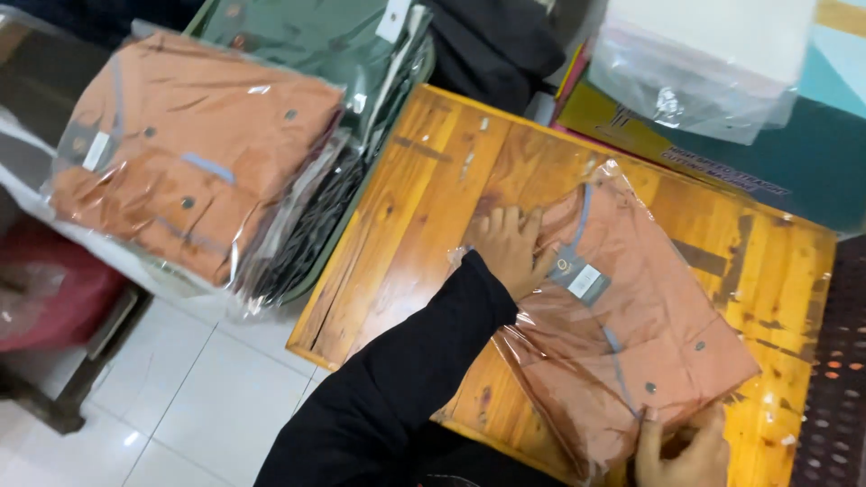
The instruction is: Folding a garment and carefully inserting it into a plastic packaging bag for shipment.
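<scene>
On a wooden table (424,189), the left hand (508,245) presses flat fingers on a bagged orange shirt (622,334) while the right hand (681,449) pinches its near edge.

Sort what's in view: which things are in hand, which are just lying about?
In hand:
- folded orange shirt in a clear plastic bag
- left hand flat on its collar end
- right hand gripping its near corner
- wooden table under it

Lying about:
- stack of bagged orange shirts
- bagged green shirt
- white bagged bundle

Bagged shirt (622,334) on table (424,207), seemingly flat
</scene>
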